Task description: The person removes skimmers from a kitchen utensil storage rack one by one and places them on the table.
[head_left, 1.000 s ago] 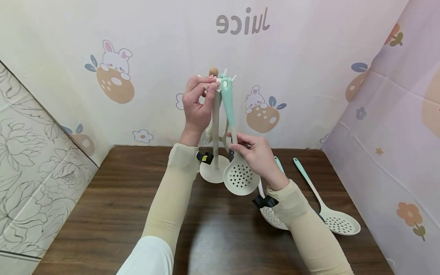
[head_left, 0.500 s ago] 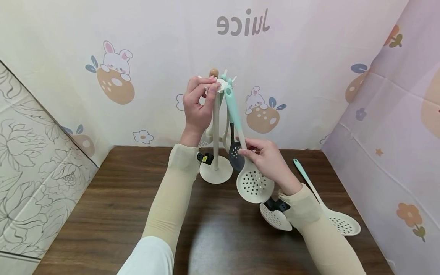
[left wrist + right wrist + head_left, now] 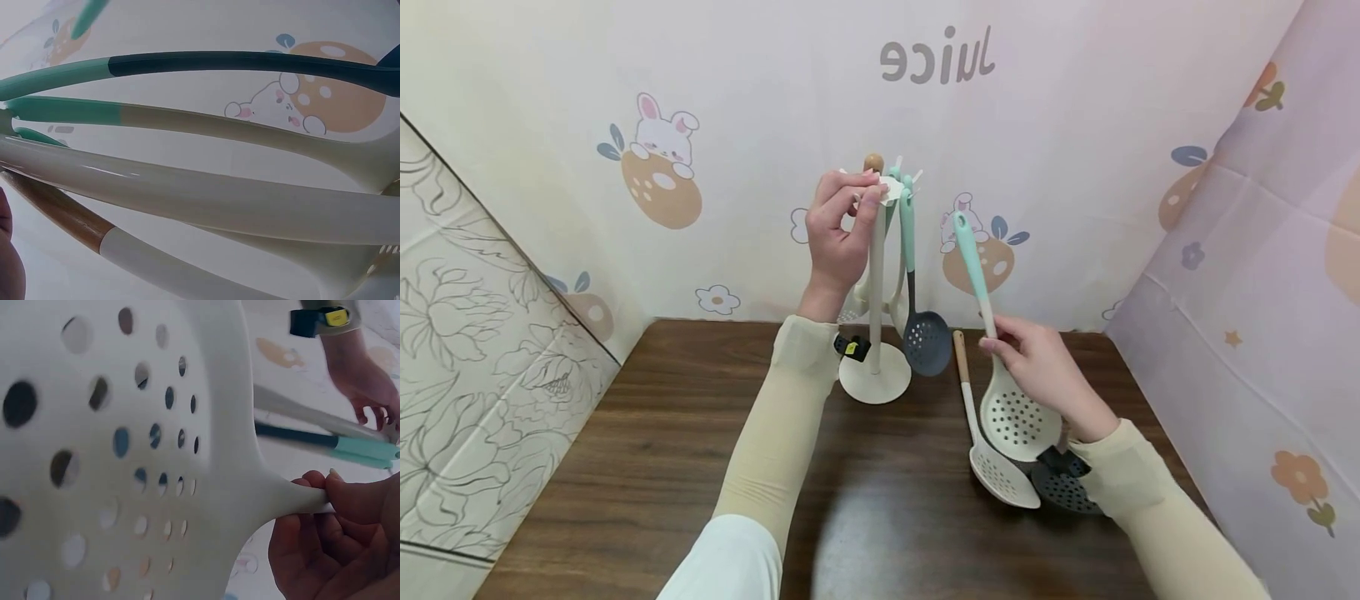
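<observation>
My right hand (image 3: pixel 1037 362) pinches a white skimmer (image 3: pixel 1021 421) by the lower handle, just above its round perforated head. The skimmer's mint handle end points up, away from the stand. In the right wrist view, thumb and fingertips grip the neck of the skimmer (image 3: pixel 228 456). My left hand (image 3: pixel 842 229) pinches the white hook plate at the top of the utensil stand (image 3: pixel 876 292). A dark skimmer (image 3: pixel 927 343) with a mint handle hangs from the stand's right side. White utensils hang behind the pole, one of them a mint-handled one (image 3: pixel 206 122) in the left wrist view.
A white slotted turner (image 3: pixel 1000 475) with a wooden handle lies on the brown table (image 3: pixel 662 467). Beside it a dark perforated head (image 3: pixel 1063 492) is partly covered by the right wrist. Printed curtains (image 3: pixel 760 100) stand behind and at the sides.
My right hand has drawn the white skimmer away from the stand's hooks, to the right and lower. The hanging dark skimmer is uncovered. My left hand stays at the stand's top.
</observation>
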The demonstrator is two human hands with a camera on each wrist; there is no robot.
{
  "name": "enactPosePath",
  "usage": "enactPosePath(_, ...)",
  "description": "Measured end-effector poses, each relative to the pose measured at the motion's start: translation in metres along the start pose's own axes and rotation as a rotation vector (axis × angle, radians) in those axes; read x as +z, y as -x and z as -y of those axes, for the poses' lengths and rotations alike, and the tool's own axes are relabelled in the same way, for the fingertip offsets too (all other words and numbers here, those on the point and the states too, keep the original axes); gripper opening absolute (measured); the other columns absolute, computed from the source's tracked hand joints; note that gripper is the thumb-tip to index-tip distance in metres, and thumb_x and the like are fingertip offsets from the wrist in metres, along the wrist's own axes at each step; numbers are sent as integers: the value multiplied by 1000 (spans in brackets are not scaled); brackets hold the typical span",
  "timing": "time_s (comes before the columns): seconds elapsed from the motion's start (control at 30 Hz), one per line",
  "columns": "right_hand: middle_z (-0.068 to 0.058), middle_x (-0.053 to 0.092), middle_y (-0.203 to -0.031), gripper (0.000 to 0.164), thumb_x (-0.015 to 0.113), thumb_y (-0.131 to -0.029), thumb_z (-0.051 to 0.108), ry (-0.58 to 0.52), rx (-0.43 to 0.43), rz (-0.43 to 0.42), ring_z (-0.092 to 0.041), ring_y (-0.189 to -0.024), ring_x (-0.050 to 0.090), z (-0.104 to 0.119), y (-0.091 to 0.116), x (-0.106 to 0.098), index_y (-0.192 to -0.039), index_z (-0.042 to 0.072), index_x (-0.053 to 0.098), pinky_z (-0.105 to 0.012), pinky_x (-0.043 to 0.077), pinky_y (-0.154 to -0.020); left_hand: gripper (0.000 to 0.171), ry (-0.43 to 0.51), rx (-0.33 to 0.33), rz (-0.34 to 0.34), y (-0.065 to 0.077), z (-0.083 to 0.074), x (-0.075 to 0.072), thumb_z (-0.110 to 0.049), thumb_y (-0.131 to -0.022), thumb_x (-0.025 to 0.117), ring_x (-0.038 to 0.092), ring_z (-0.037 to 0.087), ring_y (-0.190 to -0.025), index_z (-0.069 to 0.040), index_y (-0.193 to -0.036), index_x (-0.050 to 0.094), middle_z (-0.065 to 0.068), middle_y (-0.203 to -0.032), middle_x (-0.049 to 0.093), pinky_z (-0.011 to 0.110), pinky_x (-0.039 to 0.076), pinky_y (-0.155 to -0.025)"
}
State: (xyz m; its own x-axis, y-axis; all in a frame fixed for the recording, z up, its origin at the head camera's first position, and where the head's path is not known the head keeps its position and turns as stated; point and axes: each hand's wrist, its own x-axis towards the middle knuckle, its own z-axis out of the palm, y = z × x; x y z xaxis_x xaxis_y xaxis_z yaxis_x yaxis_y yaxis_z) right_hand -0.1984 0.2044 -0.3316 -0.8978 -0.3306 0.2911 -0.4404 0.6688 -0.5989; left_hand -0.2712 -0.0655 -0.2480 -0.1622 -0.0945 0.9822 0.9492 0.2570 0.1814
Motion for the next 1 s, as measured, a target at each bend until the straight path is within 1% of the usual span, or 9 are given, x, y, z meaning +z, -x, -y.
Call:
enactPosePath(0.1, -5, 65, -80, 5, 63, -98, 9, 74, -4, 6, -18, -63, 52, -12, 6, -11, -98, 6, 67, -30, 41, -54, 12, 1, -4, -3, 0, 0, 1, 15, -85, 59, 55, 36, -90, 13, -89, 69, 27, -94, 63, 22, 39, -65)
enactPosePath(0.17, -2, 63, -76, 6, 63, -98, 9, 118, -5, 8, -18, -59, 47, -20, 10, -19, -92, 7, 65, -30, 38, -51, 12, -1, -3, -6, 0, 1, 1, 14, -85, 59, 56, 36, -90, 13, -89, 70, 27, -94, 63, 22, 39, -65)
enactPosePath(0.27, -1, 59, -71, 11, 62, -98, 9, 176, 7, 12, -16, -57, 44, -33, 16, -29, -88, 7, 63, -29, 35, -50, 12, -2, 3, -12, 0, 1, 1, 14, -85, 59, 56, 35, -90, 13, -89, 70, 27, -94, 63, 22, 39, -65)
enactPosePath(0.4, -3, 56, -69, 12, 59, -100, 10, 234, 41, 44, -17, -55, 43, -54, 22, -41, -89, 6, 61, -31, 35, -51, 12, -2, 9, -17, -1, 2, 0, 14, -85, 59, 56, 34, -89, 12, -88, 70, 27, -94, 62, 22, 39, -64)
enactPosePath(0.57, -4, 65, -76, 10, 57, -101, 7, 257, 101, 77, -17, -63, 54, -87, 30, -52, -98, -1, 64, -34, 41, -55, 12, 1, 12, -14, -1, 2, 0, 15, -85, 58, 56, 35, -89, 13, -88, 69, 27, -94, 62, 21, 39, -65)
enactPosePath(0.6, -4, 65, -76, 10, 57, -100, 6, 260, 110, 80, -17, -63, 55, -94, 32, -54, -99, -2, 63, -34, 41, -55, 12, 1, 13, -14, -1, 2, 0, 15, -85, 58, 56, 35, -89, 13, -88, 69, 27, -94, 62, 22, 39, -64)
enactPosePath(0.67, -3, 65, -75, 9, 57, -100, 4, 272, 121, 87, -17, -63, 54, -107, 35, -57, -98, -3, 63, -32, 40, -54, 12, 5, 13, -15, -1, 2, 0, 15, -85, 58, 56, 35, -89, 13, -88, 69, 27, -94, 62, 22, 39, -64)
enactPosePath(0.8, -4, 61, -72, 10, 57, -99, 3, 294, 136, 110, -17, -59, 47, -131, 43, -62, -93, -3, 61, -32, 37, -52, 12, 7, 13, -15, 0, 2, 1, 15, -85, 58, 56, 35, -89, 13, -89, 69, 27, -94, 62, 24, 39, -63)
enactPosePath(1.0, -6, 62, -72, 11, 57, -98, 1, 308, 159, 124, -17, -62, 50, -162, 49, -76, -88, -4, 60, -33, 39, -55, 12, 4, 19, -18, 0, 3, 1, 16, -84, 59, 56, 35, -89, 13, -88, 70, 27, -93, 62, 23, 39, -64)
